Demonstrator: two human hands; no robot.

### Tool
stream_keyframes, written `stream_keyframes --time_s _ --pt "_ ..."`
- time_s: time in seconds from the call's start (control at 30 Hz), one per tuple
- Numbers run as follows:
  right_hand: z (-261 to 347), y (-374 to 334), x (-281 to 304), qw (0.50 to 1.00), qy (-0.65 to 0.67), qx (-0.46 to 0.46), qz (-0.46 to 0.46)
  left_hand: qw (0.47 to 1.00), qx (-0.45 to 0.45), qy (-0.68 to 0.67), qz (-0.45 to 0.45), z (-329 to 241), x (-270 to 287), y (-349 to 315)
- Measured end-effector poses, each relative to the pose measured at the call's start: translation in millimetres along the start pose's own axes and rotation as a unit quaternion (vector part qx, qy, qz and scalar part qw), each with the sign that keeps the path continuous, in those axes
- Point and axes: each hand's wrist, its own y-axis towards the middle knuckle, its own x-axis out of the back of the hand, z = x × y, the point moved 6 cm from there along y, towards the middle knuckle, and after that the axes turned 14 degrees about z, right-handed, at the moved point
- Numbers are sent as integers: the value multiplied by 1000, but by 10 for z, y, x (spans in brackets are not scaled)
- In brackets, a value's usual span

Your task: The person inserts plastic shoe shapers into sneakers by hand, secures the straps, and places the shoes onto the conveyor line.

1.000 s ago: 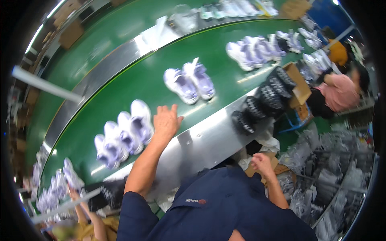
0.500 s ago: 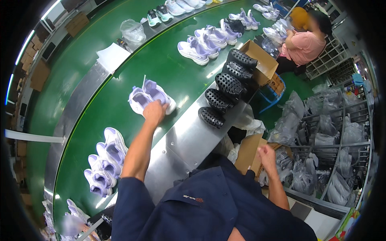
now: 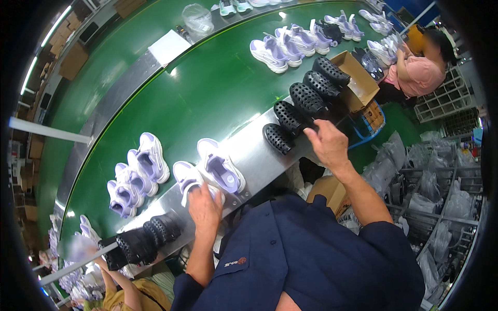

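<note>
A white and lavender sneaker (image 3: 185,177) sits at the near edge of the bench, with my left hand (image 3: 205,208) closed on its heel end. Its mate (image 3: 220,166) lies close on the right, its opening and pale insole facing me. My right hand (image 3: 330,145) is over the metal ledge, thumb and fingers apart, at the near ends of a row of black perforated shoe trees (image 3: 291,116). Whether its fingertips touch one of them is hard to make out.
More sneakers stand on the green surface at left (image 3: 137,173) and far right (image 3: 290,44). Other black shoe trees (image 3: 150,236) lie at the near left. A cardboard box (image 3: 358,83) stands beyond the row; a rack of plastic-bagged items (image 3: 441,192) is at right. Co-workers sit at both sides.
The sneaker pair has come from the green surface to the near metal edge with my left hand. My right hand has risen from the cardboard by my side to the shoe trees. The view has shifted.
</note>
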Motion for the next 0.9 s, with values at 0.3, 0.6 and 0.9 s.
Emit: stream_keyframes --time_s 0.3,0.6,0.9 --pt "136 150 -203 998 -43 -14 -32 993 -27 -111 -19 224 -307 927" --pt "-123 492 59 974 -225 -31 25 981 -38 -189 3 216 -378 1157" --pt "1068 -206 -865 946 53 62 313 963 -70 -258 29 113 -533 1232"
